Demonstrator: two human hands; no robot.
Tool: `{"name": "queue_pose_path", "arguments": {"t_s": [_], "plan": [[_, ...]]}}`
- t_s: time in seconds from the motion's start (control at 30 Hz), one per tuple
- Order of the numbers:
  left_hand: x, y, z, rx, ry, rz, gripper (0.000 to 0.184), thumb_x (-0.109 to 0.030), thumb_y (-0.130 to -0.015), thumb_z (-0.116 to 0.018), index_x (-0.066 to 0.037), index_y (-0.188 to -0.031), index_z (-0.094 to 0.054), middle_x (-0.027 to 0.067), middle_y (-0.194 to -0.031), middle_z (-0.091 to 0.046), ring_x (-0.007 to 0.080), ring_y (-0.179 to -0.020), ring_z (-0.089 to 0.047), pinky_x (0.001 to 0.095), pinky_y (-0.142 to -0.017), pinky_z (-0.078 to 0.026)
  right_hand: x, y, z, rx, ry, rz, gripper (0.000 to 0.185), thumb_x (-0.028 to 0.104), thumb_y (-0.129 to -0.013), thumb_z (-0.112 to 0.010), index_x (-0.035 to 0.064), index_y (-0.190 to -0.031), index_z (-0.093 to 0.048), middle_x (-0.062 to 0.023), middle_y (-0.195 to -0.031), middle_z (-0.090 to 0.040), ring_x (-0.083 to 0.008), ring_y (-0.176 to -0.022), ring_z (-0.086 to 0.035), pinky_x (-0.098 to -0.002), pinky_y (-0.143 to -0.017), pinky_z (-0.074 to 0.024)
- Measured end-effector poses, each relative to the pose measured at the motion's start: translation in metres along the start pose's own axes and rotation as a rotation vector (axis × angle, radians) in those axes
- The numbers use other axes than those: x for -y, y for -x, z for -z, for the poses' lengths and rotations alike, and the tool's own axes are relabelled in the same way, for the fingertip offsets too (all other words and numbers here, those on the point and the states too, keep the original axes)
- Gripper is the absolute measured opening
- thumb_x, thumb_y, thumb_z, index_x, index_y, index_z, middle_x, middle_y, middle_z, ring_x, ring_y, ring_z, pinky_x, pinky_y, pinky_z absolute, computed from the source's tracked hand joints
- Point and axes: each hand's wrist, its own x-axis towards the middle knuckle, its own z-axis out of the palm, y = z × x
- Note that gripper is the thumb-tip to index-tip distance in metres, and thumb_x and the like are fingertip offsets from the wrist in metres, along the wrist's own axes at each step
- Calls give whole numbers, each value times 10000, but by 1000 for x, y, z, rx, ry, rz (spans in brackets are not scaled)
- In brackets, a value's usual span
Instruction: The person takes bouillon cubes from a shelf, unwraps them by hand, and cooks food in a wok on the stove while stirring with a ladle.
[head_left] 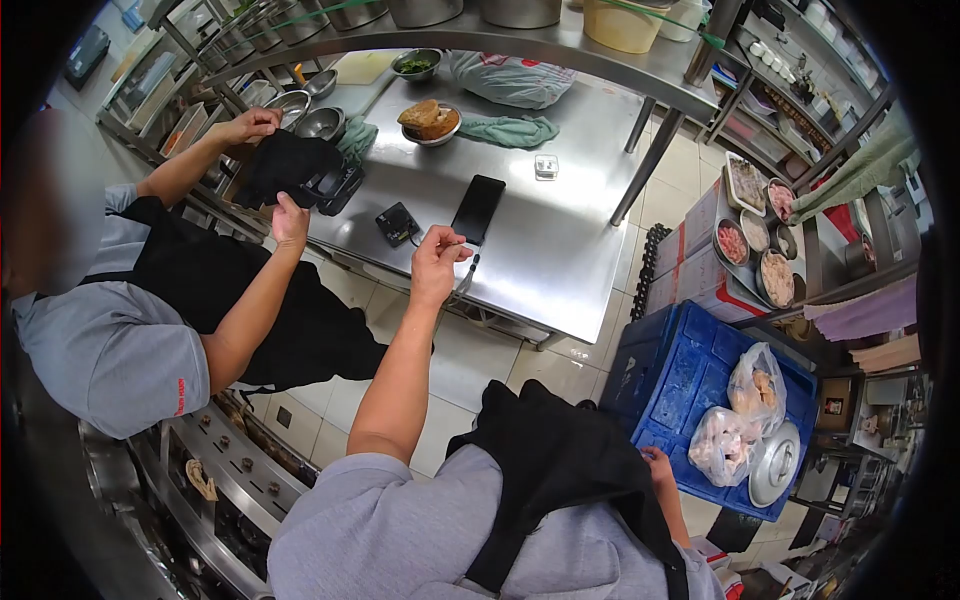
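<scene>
My left hand [438,266] is over the near edge of the steel table, its fingers pinched around what looks like a thin dark strap [471,274] that hangs past the edge. Just beyond the fingertips lies a black smartphone [479,207]. To the left of the hand a small black square device [397,224] rests on the table. My right hand [657,466] hangs low by the side of a blue plastic crate [655,400], with its fingers loosely bent and nothing visible in them. Whether it touches the crate I cannot tell.
At left, a co-worker's hands [268,165] hold a black cap-like item with straps [290,170]. The steel table [560,270] bears a bowl of brown food [430,122], a green cloth [510,130] and a small white item [546,167]. Bagged food [725,445] and a lid [774,464] sit on the crate.
</scene>
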Motion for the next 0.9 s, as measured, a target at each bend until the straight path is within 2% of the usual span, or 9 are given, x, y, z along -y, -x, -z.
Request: {"name": "queue_pose_path", "arguments": {"t_s": [0.17,0.3,0.47,0.6,0.67,0.9], "plan": [[2,-1,-5,26,62,17,182,97,-885,-581,11,-1035,-524,116,-996,-638,200,-904,-690,293,-824,-563,-5,-1,1,-8,4,13,285,145,-935,-595,114,-1218,-578,-59,-907,-630,-140,-682,-583,-330,-549,-502],[-5,0,-10,-1,87,-18,144,87,-885,-593,7,-989,-535,103,-982,-674,186,-956,-698,274,-834,-543,-4,-3,1,-11,31,4,288,150,-936,-598,113,-1221,-577,-60,-898,-630,-145,-682,-588,-334,-550,-506],[-1,1,-7,42,78,-12,159,101,-881,-590,8,-996,-533,115,-1044,-658,196,-1039,-679,267,-854,-532,9,3,1,-10,-8,-33,297,151,-937,-597,116,-1231,-572,-66,-899,-637,-149,-675,-585,-333,-550,-502],[-5,1,-7,35,125,11,168,112,-874,-589,5,-988,-528,121,-1078,-645,202,-1053,-674,264,-854,-533,8,-3,2,-21,14,-17,305,152,-937,-594,112,-1238,-564,-76,-913,-646,-157,-687,-592,-331,-565,-495],[-9,2,-8,33,139,36,165,125,-878,-589,18,-989,-530,124,-1097,-628,227,-1082,-660,271,-906,-525,7,-5,3,-19,8,-10,307,150,-937,-592,111,-1240,-563,-79,-916,-648,-160,-693,-595,-331,-570,-492],[-3,0,-7,15,63,8,157,115,-877,-601,13,-974,-531,120,-1098,-632,209,-1083,-658,262,-895,-522,13,-5,3,-14,-25,-36,308,136,-930,-589,111,-1235,-559,-70,-921,-642,-165,-705,-598,-330,-573,-487]]}}
